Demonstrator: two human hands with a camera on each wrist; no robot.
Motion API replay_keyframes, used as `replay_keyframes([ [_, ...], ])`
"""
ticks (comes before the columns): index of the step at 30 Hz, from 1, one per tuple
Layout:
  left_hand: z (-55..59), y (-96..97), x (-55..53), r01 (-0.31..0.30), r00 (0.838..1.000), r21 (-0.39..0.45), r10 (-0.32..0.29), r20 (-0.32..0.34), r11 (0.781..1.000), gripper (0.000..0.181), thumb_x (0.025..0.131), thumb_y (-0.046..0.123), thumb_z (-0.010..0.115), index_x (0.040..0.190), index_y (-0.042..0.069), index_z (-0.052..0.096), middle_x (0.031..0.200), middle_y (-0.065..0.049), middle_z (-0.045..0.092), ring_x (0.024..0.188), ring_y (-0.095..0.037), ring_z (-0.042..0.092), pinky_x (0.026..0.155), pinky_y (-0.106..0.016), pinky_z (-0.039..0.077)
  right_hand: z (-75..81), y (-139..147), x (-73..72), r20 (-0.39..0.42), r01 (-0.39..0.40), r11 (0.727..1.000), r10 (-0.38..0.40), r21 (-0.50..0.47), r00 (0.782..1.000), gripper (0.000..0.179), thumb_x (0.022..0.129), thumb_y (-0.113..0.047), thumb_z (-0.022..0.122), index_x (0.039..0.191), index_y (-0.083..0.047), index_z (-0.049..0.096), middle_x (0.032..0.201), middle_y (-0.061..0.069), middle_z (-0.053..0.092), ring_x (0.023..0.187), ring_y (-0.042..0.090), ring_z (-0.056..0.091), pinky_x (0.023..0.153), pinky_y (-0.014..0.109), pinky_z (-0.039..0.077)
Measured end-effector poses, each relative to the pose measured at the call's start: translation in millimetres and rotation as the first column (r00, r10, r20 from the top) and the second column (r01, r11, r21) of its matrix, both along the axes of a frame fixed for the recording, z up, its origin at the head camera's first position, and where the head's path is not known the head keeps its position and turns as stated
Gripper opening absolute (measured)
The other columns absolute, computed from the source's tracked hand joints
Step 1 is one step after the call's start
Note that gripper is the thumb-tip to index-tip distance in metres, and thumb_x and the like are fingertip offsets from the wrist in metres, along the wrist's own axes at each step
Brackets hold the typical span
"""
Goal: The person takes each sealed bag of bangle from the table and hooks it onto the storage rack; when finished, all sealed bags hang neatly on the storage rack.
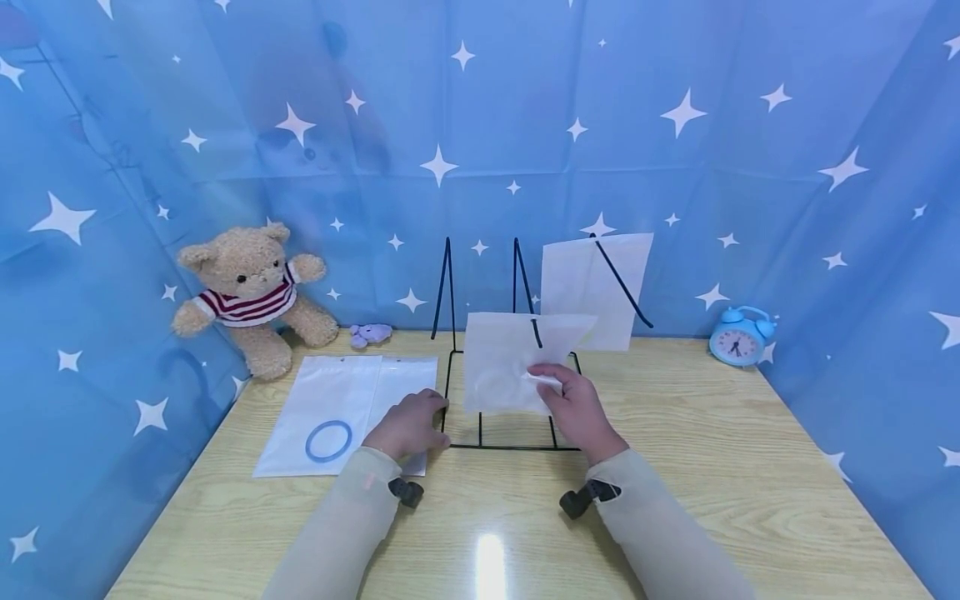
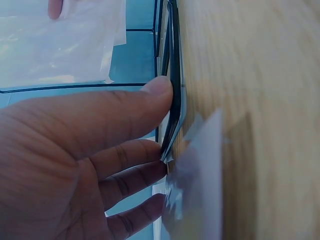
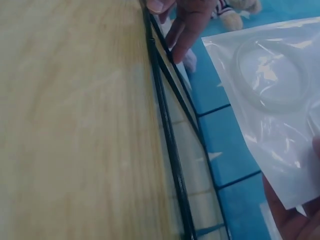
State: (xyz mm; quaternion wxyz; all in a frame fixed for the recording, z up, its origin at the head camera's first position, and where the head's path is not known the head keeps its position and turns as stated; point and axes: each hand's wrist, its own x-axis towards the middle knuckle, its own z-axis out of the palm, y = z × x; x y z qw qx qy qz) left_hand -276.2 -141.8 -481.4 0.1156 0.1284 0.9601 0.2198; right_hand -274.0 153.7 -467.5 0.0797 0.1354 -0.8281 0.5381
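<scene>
The left hand [image 1: 408,425] curls lightly round the left side of the rack [image 1: 517,448], best kept steady, while the right hand [image 1: 576,408] pinches the bag [image 1: 491,354] at the middle hook [image 1: 537,335], where a gentle, level grip should avoid tearing.

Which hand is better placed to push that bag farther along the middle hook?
Probably the right hand: it already pinches the bag beside the middle hook, while the left hand holds the rack.
</scene>
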Motion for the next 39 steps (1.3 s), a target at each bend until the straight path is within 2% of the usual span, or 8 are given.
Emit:
replay_keyframes([
  [6, 1.2, -0.8, -0.6, -0.004, 1.0, -0.001, 0.004, 0.002, 1.0, 0.069, 0.091, 0.03, 0.083, 0.151, 0.01, 0.058, 0.156, -0.01, 0.052, 0.144, -0.037, 0.05, 0.115, -0.057, 0.045, -2.2, -5.1, -13.0, -0.005, 0.014, 1.0, -0.014, -0.025, 1.0, 0.029, 0.105, -0.005, 0.06, 0.132, -0.011, 0.072, 0.15, 0.008, 0.06, 0.135, 0.026, 0.053, 0.112, 0.049, 0.045],
  [8, 1.8, -1.0, -0.3, -0.001, 1.0, 0.001, 0.001, -0.001, 1.0, 0.068, 0.091, 0.029, 0.083, 0.151, 0.009, 0.058, 0.156, -0.011, 0.052, 0.144, -0.038, 0.05, 0.115, -0.057, 0.045, -2.7, -6.9, -16.8, 0.004, 0.031, 0.999, -0.031, -0.035, 1.0, 0.029, 0.106, -0.007, 0.06, 0.131, -0.013, 0.072, 0.15, 0.005, 0.06, 0.115, 0.031, 0.061, 0.102, 0.05, 0.05],
  [15, 3.6, 0.8, 0.5, 0.0, 1.0, -0.006, 0.0, -0.005, 1.0, 0.068, 0.09, 0.029, 0.084, 0.15, 0.009, 0.059, 0.155, -0.011, 0.053, 0.143, -0.037, 0.05, 0.115, -0.057, 0.045, -4.4, -12.4, -27.5, -0.015, 0.064, 0.997, -0.065, -0.05, 0.998, 0.03, 0.106, -0.009, 0.06, 0.133, -0.013, 0.072, 0.15, 0.006, 0.061, 0.12, 0.032, 0.062, 0.098, 0.043, 0.05],
  [20, 3.4, 1.4, 0.3, -0.005, 1.0, 0.002, 0.005, -0.003, 1.0, 0.068, 0.09, 0.029, 0.084, 0.151, 0.011, 0.059, 0.156, -0.011, 0.053, 0.143, -0.036, 0.051, 0.115, -0.057, 0.045, -5.8, -13.8, -34.9, -0.009, 0.076, 0.996, -0.076, -0.054, 0.997, 0.03, 0.106, -0.012, 0.06, 0.133, -0.014, 0.072, 0.149, 0.006, 0.061, 0.101, 0.029, 0.06, 0.088, 0.04, 0.049],
  [25, 1.7, 1.3, -0.2, -0.002, 1.0, 0.015, 0.002, 0.0, 1.0, 0.068, 0.09, 0.028, 0.084, 0.151, 0.011, 0.059, 0.155, -0.011, 0.053, 0.142, -0.036, 0.051, 0.114, -0.054, 0.047, -2.8, -15.4, -41.5, -0.007, 0.066, 0.997, -0.067, -0.048, 0.998, 0.03, 0.105, -0.011, 0.061, 0.132, -0.013, 0.072, 0.148, 0.008, 0.063, 0.142, 0.027, 0.051, 0.113, 0.049, 0.043],
  [28, 1.5, 1.6, 0.1, -0.004, 1.0, 0.019, 0.004, 0.001, 1.0, 0.068, 0.09, 0.028, 0.085, 0.15, 0.011, 0.059, 0.155, -0.011, 0.054, 0.142, -0.036, 0.051, 0.114, -0.053, 0.047, 0.2, -16.7, -46.2, -0.001, 0.069, 0.997, -0.069, -0.039, 0.998, 0.029, 0.105, -0.011, 0.061, 0.132, -0.013, 0.072, 0.148, 0.008, 0.063, 0.146, 0.029, 0.049, 0.115, 0.051, 0.042],
  [35, 0.8, 2.2, 0.4, -0.016, 1.0, 0.021, 0.016, 0.005, 1.0, 0.069, 0.088, 0.027, 0.086, 0.15, 0.011, 0.059, 0.154, -0.01, 0.055, 0.141, -0.036, 0.052, 0.114, -0.056, 0.047, 4.6, -20.1, -57.2, 0.034, 0.082, 0.997, -0.082, -0.007, 0.996, 0.029, 0.108, -0.017, 0.059, 0.135, -0.018, 0.071, 0.151, 0.003, 0.061, 0.119, 0.031, 0.057, 0.09, 0.044, 0.046],
  [39, -0.7, 1.0, 0.3, -0.013, 1.0, 0.014, 0.013, -0.002, 1.0, 0.069, 0.089, 0.028, 0.085, 0.15, 0.01, 0.059, 0.153, -0.01, 0.055, 0.141, -0.036, 0.052, 0.114, -0.057, 0.046, 4.9, -22.2, -63.3, 0.05, 0.073, 0.997, -0.072, -0.015, 0.996, 0.029, 0.108, -0.018, 0.06, 0.135, -0.019, 0.071, 0.153, 0.002, 0.059, 0.135, 0.029, 0.055, 0.102, 0.049, 0.048],
])
